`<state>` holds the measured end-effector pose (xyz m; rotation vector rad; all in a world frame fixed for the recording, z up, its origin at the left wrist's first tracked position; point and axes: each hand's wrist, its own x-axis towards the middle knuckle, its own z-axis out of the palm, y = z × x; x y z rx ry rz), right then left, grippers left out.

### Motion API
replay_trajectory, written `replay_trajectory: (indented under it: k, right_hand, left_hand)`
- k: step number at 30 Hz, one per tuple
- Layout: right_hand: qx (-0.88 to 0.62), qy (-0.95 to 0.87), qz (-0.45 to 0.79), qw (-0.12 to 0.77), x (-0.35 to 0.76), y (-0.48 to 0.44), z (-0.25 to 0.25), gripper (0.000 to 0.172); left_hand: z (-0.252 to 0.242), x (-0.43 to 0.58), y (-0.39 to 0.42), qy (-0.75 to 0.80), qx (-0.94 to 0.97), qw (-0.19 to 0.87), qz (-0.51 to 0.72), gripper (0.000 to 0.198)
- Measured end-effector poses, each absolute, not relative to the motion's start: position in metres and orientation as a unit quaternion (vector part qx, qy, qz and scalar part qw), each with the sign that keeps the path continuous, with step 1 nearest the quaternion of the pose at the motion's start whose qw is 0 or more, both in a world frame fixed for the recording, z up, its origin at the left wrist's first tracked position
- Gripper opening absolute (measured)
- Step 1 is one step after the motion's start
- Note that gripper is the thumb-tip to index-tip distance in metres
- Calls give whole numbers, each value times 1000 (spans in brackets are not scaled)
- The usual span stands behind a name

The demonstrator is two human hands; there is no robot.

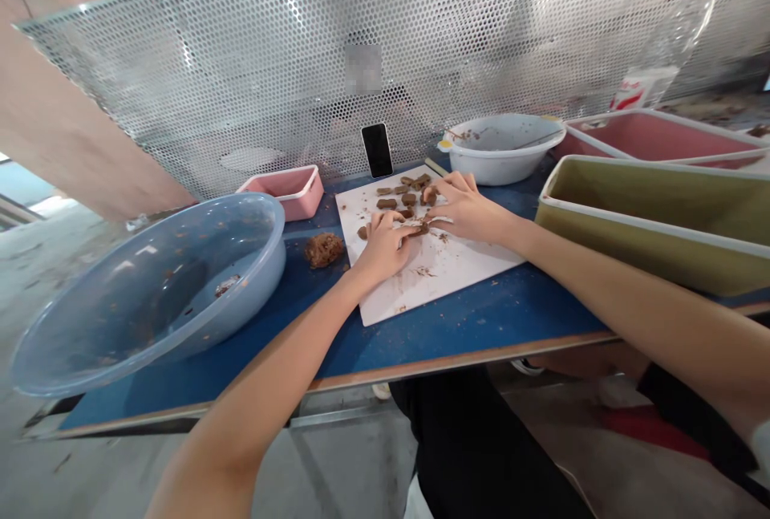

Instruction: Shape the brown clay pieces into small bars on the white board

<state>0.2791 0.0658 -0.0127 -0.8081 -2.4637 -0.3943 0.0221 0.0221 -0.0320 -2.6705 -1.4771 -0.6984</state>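
A white board point(433, 270) lies on the blue table, dotted with brown crumbs. Several small, dark brown, clay-like pieces point(387, 204) sit in loose rows on its far half. My left hand point(385, 246) is over the board's left side, thumb and fingers closed at one end of a brown piece point(419, 228). From the right, my right hand point(463, 210) reaches to the other end of that piece with bent fingers, its fingertips partly hiding it. A rough brown lump point(323, 249) rests on the table left of the board.
A big blue basin point(265, 262) and a small pink tub point(306, 194) stand left. A phone point(377, 150) leans on the perforated metal panel point(289, 46). To the right are a white basin point(493, 170), a green planter point(638, 238), a pink planter point(601, 134) and a clear bottle point(667, 54).
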Motion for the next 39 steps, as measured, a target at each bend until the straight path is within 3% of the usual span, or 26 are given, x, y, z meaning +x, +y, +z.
replay_trajectory:
  k: [39]
  right_hand:
    - [-312,-899,-164,259,267,68,-26,25]
  left_hand:
    - [-34,27,24,-458,-860,9,-227,43]
